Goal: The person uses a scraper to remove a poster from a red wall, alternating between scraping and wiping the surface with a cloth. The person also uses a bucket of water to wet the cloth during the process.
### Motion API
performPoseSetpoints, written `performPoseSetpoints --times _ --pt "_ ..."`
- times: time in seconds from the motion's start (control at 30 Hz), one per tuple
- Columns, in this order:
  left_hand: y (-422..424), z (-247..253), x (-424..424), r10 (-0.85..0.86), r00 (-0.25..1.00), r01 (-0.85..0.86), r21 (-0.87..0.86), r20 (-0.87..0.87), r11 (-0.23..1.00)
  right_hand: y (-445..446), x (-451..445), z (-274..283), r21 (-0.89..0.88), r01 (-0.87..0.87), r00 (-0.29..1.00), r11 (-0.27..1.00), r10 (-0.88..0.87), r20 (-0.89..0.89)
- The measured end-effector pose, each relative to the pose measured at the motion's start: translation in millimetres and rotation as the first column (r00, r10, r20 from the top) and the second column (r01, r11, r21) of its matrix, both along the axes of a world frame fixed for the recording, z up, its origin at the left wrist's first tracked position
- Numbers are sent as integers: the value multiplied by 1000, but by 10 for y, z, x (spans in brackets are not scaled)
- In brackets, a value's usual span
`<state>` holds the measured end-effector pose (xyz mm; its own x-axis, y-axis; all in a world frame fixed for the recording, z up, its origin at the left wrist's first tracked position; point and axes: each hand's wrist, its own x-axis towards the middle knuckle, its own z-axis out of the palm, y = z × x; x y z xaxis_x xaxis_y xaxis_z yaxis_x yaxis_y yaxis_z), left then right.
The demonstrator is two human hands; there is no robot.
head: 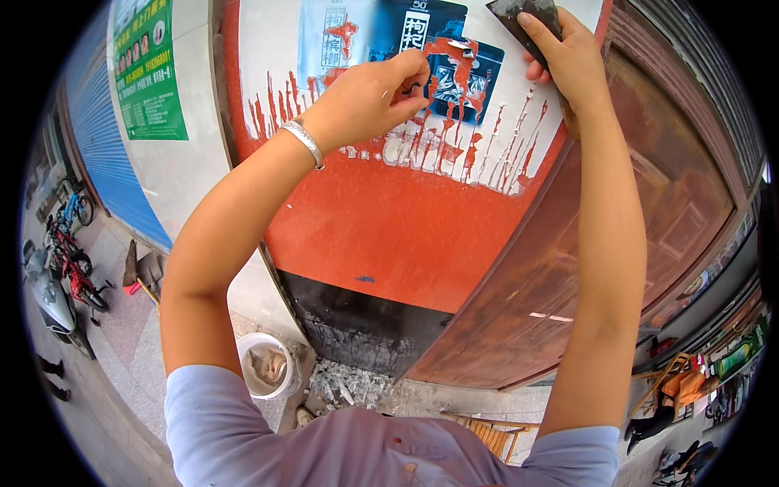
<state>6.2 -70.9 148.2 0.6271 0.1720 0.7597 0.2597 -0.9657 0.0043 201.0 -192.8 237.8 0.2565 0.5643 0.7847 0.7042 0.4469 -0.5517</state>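
A partly torn poster (453,91) with blue product pictures covers the upper part of a red painted panel (389,225); ragged red streaks show where its paper is gone. My left hand (389,91), a silver bracelet (303,143) at its wrist, is in front of the poster with curled fingers. A small dark scrap seems to lie between the fingertips, but what it is cannot be told. At the poster's upper right my right hand (566,55) grips a flat, dark scraper blade (528,21), its face marked with pale residue.
Paper scraps (350,383) lie on the ground below the panel, beside a white bucket (292,365) holding murky water and a cloth. A wooden chair (487,432) stands close to me. Bicycles (73,268) and a scooter (52,298) are at left; a seated person (681,389) is at right.
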Motion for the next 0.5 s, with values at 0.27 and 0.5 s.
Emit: performPoseSetpoints --times 0.27,0.5 --pt "69 18 184 -141 979 64 434 148 898 2 38 4 9 -34 999 999 34 13" --pt "149 354 378 -45 987 -30 446 155 894 33 33 -4 26 -43 999 999 43 26"
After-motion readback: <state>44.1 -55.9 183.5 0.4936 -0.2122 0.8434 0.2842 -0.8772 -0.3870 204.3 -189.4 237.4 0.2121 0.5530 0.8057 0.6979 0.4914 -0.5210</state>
